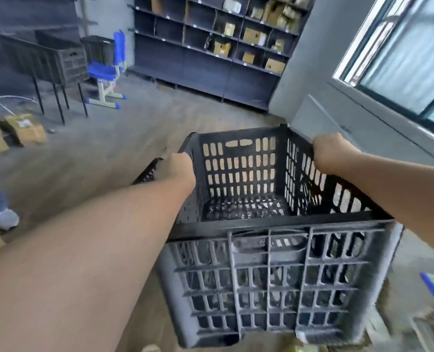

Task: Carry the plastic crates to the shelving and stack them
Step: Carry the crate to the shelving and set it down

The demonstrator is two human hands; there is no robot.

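While cardboard boxes (26, 129) sit on the floor at far left beside a blue chair (109, 69), the left hand (182, 171) grips the left rim of an empty black slatted crate (274, 250), the right hand (331, 152) clasps its right rim, and the crate hangs above the floor, well short of the shelving (210, 47).

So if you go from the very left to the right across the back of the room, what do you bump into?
Cardboard boxes on the floor → dark crates on the table → blue chair → dark shelving with boxes → window.
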